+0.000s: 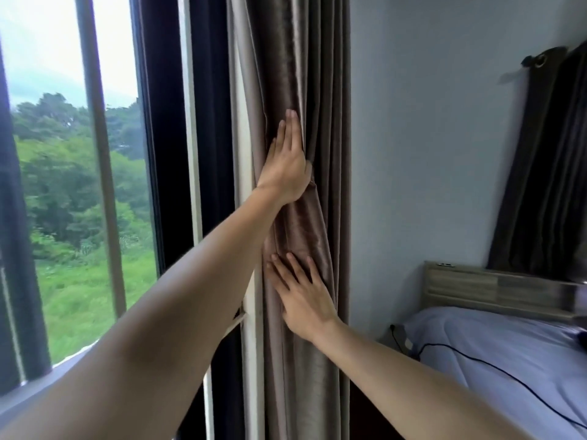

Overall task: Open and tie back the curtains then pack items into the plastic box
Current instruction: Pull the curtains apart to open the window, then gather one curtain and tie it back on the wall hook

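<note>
Curtain (295, 74) bunched at right edge of window (73, 185), against wall (428, 154). Left hand (286, 160) high on folds, fingers straight, flat, thumb tucked round a fold. Right hand (305, 296) lower, fingers spread, pressing fabric, gripping nothing. Bed (508, 350) to the right, black cable (495, 366) across it.

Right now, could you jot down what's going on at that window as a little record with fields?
Setting: bedroom corner by a window with trees outside
Curtain: brown curtain, gathered into a bunch beside the window frame
Left hand: flat on the gathered folds, thumb tucked behind them
Right hand: lower down, fingers straight, pressing the fabric
Tie-back: none visible
Nearby: bed with a black cable lying on it; second dark curtain
</note>
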A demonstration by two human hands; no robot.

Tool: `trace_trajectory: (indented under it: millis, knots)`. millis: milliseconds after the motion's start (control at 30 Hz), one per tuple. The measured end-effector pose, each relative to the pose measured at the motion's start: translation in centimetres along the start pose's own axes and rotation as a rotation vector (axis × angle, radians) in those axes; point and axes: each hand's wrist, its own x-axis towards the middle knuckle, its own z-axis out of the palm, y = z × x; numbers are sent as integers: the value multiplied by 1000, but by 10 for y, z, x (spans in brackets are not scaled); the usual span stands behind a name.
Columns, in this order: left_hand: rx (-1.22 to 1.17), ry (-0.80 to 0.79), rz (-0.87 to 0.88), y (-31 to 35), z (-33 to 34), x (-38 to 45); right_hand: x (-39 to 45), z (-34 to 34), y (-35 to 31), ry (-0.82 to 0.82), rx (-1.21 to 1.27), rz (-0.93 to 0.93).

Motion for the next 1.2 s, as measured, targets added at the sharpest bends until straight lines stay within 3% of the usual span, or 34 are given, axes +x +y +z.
trace_trajectory:
  millis: [233, 467, 600, 700, 800, 967, 1100, 1200]
  knots:
    - [57, 0, 20, 11, -15, -42, -47, -19, -19, -46, 122, -81]
    - [-184, 188, -112, 33, -31, -139, -140, -55, -59, 208, 499, -141]
    - [-192, 142, -172, 35, -29, -214, -192, -62, -64, 295, 598, -109]
    - [-208, 147, -234, 36, -37, -250, -215, -70, -66, 274, 658, -21]
    - [-252, 225, -264, 44, -56, -278, -229, -88, -66, 145, 717, 114]
    - [-289, 326, -329, 38, -84, -326, -239, -115, -73, -62, 1069, 347]
    - [-205, 298, -334, 33, -108, -349, -243, -129, -74, -72, 1119, 542]
    - [-208, 303, -262, 34, -119, -364, -249, -133, -77, 7, 1157, 655]
